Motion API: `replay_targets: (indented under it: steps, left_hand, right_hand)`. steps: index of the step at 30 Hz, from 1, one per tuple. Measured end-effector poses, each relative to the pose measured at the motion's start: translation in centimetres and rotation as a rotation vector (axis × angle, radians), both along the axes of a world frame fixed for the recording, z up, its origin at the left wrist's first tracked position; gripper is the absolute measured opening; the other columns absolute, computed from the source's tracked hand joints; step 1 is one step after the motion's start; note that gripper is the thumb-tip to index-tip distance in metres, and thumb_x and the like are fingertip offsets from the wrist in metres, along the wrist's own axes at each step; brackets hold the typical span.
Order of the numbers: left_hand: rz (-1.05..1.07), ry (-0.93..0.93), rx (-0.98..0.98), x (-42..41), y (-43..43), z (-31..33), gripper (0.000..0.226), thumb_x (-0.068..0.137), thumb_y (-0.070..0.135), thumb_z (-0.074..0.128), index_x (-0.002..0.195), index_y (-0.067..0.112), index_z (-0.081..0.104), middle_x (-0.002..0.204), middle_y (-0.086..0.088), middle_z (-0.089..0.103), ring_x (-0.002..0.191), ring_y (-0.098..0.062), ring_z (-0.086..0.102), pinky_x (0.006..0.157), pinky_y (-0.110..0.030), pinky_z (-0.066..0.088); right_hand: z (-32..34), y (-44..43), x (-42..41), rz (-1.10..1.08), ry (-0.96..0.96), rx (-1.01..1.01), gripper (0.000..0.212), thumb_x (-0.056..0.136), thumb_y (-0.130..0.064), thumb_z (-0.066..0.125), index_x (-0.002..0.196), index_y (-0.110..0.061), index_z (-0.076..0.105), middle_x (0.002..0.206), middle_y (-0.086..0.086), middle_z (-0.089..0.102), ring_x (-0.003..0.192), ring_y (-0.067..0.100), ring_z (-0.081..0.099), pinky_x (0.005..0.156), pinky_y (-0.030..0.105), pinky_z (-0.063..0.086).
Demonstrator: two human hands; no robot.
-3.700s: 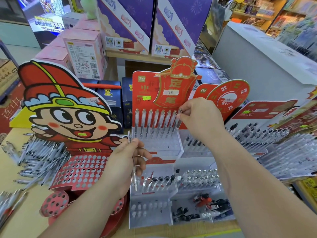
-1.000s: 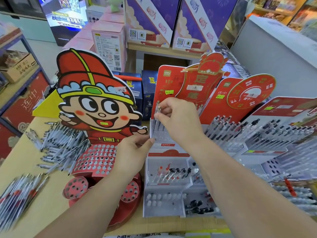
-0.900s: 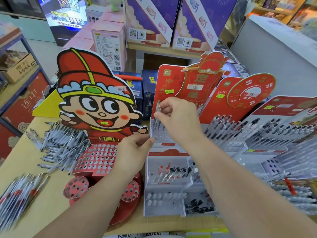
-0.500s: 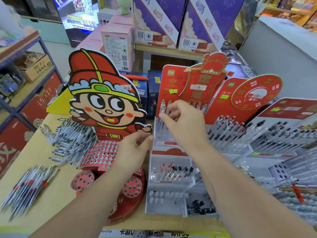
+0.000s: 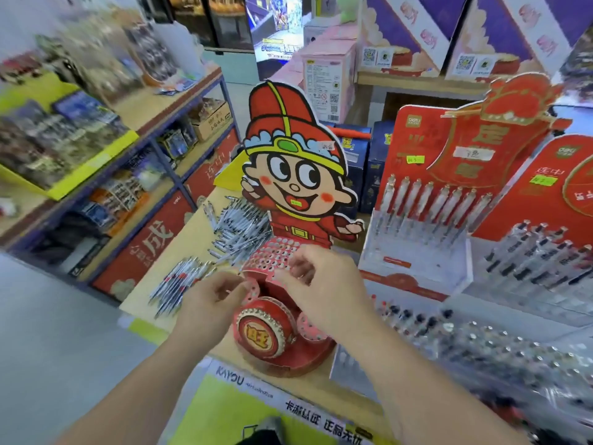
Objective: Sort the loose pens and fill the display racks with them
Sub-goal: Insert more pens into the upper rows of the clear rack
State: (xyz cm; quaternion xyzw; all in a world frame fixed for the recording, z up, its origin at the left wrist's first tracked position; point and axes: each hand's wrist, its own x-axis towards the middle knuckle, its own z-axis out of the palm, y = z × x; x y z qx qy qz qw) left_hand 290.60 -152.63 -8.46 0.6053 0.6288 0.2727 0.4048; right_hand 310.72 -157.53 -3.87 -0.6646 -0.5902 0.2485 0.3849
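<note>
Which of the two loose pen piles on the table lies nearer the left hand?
The front pile with red accents, just beside the left hand; the other pile lies farther back, next to the cartoon rack.

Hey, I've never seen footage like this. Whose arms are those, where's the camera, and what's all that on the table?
No machine here: a person wears a wide-angle camera on the head, looking forward and down, so the bare arms are that person's own. This is the only view. The left hand and right hand hover over a red cardboard rack full of holes, topped by a cartoon figure. Both hands' fingers are loosely curled, and I see no pen in either. On the table, left of that rack, loose pens lie in a farther pile and a nearer pile. To the right stands a white rack with a row of pens along its back. The job is sorting loose pens into the racks.
</note>
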Motion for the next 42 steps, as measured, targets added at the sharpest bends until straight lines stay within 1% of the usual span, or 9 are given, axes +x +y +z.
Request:
replay_targets:
  steps: [4,8,13,18,22,27,33,37,42]
  left_hand:
    - [0.067,0.079,-0.001,-3.8,1.5,-1.1,0.011,0.092,0.038,0.072,0.083,0.031,0.072,0.073,0.013,0.070,0.072,-0.016,0.064,0.072,-0.040,0.053]
    - [-0.002,0.195,0.027,-8.2,4.0,-3.3,0.008,0.091,0.040,0.071,0.093,0.033,0.071,0.087,0.014,0.070,0.083,-0.009,0.066,0.073,-0.031,0.051]
    - [-0.150,0.277,0.054,-14.3,10.0,-5.6,0.009,0.091,0.039,0.071,0.090,0.030,0.069,0.082,0.011,0.068,0.076,-0.011,0.064,0.064,-0.029,0.047]
    - [-0.399,0.476,0.077,-20.3,16.5,-7.5,0.024,0.096,0.043,0.063,0.107,0.023,0.068,0.098,0.009,0.061,0.085,-0.013,0.057,0.068,-0.029,0.042]
    - [-0.520,0.546,0.058,-23.4,20.4,-8.9,0.034,0.096,0.049,0.061,0.115,0.020,0.066,0.111,-0.001,0.064,0.093,-0.020,0.063,0.077,-0.034,0.052]
    - [-0.594,0.597,-0.034,-25.0,23.4,-12.0,0.036,0.095,0.053,0.059,0.117,0.025,0.064,0.118,-0.001,0.063,0.098,-0.023,0.063,0.083,-0.040,0.054]
    - [-0.615,0.635,-0.185,-24.5,25.4,-16.6,0.049,0.095,0.050,0.061,0.129,0.016,0.055,0.126,-0.007,0.055,0.105,-0.028,0.062,0.084,-0.038,0.053]
    - [-0.545,0.595,-0.250,-23.6,25.6,-18.5,0.047,0.087,0.058,0.066,0.104,0.015,0.056,0.103,-0.004,0.052,0.083,-0.023,0.059,0.073,-0.037,0.053]
    - [-0.473,0.512,-0.301,-22.9,25.7,-19.7,0.057,0.075,0.057,0.079,0.107,0.016,0.055,0.102,-0.004,0.058,0.081,-0.021,0.061,0.064,-0.032,0.046]
  right_hand:
    - [-0.7,1.4,-3.2,0.108,-0.065,-0.089,0.022,0.086,-0.048,0.071,0.091,-0.026,0.068,0.080,-0.013,0.066,0.075,0.003,0.061,0.073,0.033,0.055]
    - [-2.0,4.4,-6.7,0.141,-0.110,-0.160,0.023,0.085,-0.047,0.072,0.093,-0.026,0.070,0.081,-0.014,0.067,0.074,-0.001,0.060,0.070,0.023,0.051]
    - [-4.6,9.9,-12.6,0.090,-0.247,-0.223,0.027,0.087,-0.051,0.068,0.095,-0.026,0.066,0.086,-0.011,0.064,0.081,0.008,0.060,0.071,0.029,0.050]
    - [-7.3,14.0,-19.0,0.064,-0.398,-0.383,0.033,0.091,-0.048,0.061,0.102,-0.018,0.065,0.098,-0.001,0.065,0.093,0.020,0.061,0.079,0.036,0.052]
    - [-10.2,16.5,-22.8,0.043,-0.444,-0.542,0.030,0.092,-0.045,0.060,0.102,-0.016,0.061,0.098,0.000,0.063,0.093,0.024,0.062,0.078,0.039,0.053]
    - [-13.9,18.3,-25.0,-0.057,-0.392,-0.704,0.034,0.090,-0.047,0.061,0.109,-0.019,0.065,0.107,0.000,0.067,0.097,0.022,0.064,0.079,0.036,0.055]
    - [-18.9,19.7,-26.1,-0.232,-0.124,-0.813,0.052,0.090,-0.053,0.063,0.126,-0.016,0.063,0.121,0.002,0.067,0.108,0.021,0.063,0.089,0.030,0.050]
    - [-20.9,20.4,-27.4,-0.329,0.038,-0.856,0.065,0.091,-0.059,0.059,0.137,-0.012,0.055,0.130,0.004,0.062,0.115,0.022,0.060,0.092,0.031,0.049]
    - [-22.0,21.2,-29.2,-0.423,0.128,-0.826,0.062,0.092,-0.055,0.062,0.136,-0.011,0.056,0.129,0.003,0.064,0.115,0.021,0.060,0.087,0.027,0.046]
